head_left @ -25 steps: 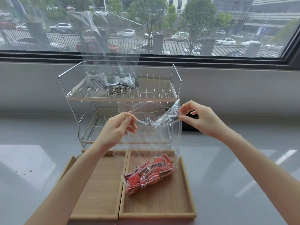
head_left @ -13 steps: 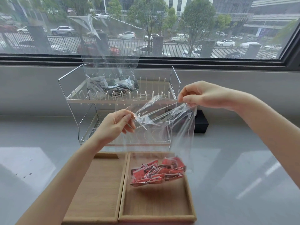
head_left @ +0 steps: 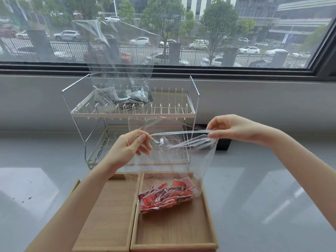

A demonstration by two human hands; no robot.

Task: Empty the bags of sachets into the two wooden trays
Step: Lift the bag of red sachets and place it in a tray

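Observation:
A clear plastic bag [head_left: 171, 160] hangs upright over the right wooden tray [head_left: 209, 224]. Red sachets [head_left: 166, 196] fill its bottom, which rests on that tray. My left hand [head_left: 130, 148] pinches the left side of the bag's mouth. My right hand [head_left: 234, 127] pinches the right side, and the mouth is stretched wide between them. The left wooden tray [head_left: 109, 215] sits right beside the other and holds nothing. A second clear bag [head_left: 120, 73] with grey sachets [head_left: 118, 99] stands on the top shelf of the wire rack [head_left: 190, 111].
The wire rack stands just behind the trays, against the wall under the window. A small black box [head_left: 222, 143] sits behind the rack's right side. The trays lie on a glossy grey countertop [head_left: 263, 188].
My right hand has dropped and moved right, pulling the bag's mouth wider. The bag's bottom has settled lower onto the right tray. My left hand has barely moved.

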